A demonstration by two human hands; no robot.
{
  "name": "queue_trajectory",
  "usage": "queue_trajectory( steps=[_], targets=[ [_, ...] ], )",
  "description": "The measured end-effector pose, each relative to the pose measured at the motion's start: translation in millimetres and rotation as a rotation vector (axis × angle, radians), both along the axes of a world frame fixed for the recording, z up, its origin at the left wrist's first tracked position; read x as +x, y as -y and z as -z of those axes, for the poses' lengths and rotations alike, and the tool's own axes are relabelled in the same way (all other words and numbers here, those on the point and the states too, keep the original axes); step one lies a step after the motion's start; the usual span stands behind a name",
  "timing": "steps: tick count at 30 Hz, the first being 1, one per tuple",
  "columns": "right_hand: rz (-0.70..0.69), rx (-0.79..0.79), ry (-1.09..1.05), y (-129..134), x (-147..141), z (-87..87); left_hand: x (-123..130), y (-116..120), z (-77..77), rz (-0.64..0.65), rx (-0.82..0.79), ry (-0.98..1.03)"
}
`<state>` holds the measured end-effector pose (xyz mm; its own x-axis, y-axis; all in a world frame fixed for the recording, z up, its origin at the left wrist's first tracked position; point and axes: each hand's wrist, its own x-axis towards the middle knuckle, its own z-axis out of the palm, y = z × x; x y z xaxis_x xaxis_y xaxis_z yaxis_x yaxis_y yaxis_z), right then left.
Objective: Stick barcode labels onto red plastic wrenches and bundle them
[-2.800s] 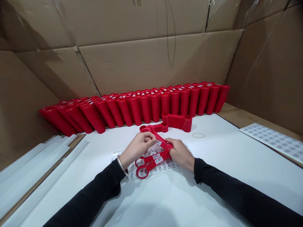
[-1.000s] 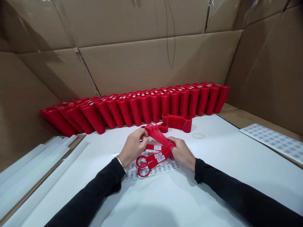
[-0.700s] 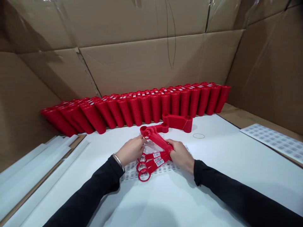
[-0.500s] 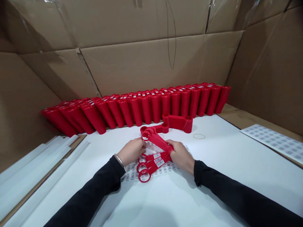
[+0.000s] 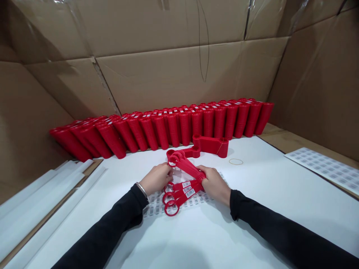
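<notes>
My right hand (image 5: 216, 186) is closed around one end of a fanned bundle of red ring-ended plastic strips (image 5: 187, 168). Three lower strips spread toward the left, each with a white barcode label (image 5: 189, 189) on its flat part. My left hand (image 5: 157, 178), a silver bangle at its wrist, has its fingers curled in beside the bundle's left side; what they pinch, if anything, is hidden. Under the hands lies a sheet of barcode labels (image 5: 157, 209), partly covered by the strips. Just behind, a stack of the same red strips (image 5: 210, 145) rests on the white table.
Tall stacks of red ring-ended strips (image 5: 185, 129) stand in a long row along the cardboard wall (image 5: 168, 78). A rubber band (image 5: 236, 161) lies right of the hands. Another label sheet (image 5: 322, 168) is at the right edge, and white sheets (image 5: 56, 194) lie at the left.
</notes>
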<state>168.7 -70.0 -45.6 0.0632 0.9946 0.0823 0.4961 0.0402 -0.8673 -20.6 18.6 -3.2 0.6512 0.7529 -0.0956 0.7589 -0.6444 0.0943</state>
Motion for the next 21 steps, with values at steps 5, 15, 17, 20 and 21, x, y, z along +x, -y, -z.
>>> queue_trajectory(
  steps=[5, 15, 17, 20, 21],
  targets=[
    [-0.006, 0.012, -0.033, -2.6, 1.3, 3.1, -8.3, -5.2, -19.5, 0.109, -0.126, 0.037],
    [-0.006, 0.04, -0.057, -1.2, -0.4, -0.4, 11.5, 28.2, -57.3, 0.016, -0.522, 0.552],
    [-0.017, 0.05, -0.077, -0.1, -1.2, -1.4, 18.6, 31.8, -47.4, 0.003, -0.556, 0.576],
    [-0.021, 0.062, -0.101, 0.5, -1.8, -1.2, 22.1, 30.1, -35.3, -0.036, -0.594, 0.613],
    [-0.018, 0.067, -0.105, 0.5, -2.0, -0.8, 21.9, 28.5, -32.6, -0.052, -0.599, 0.634]
  ],
)
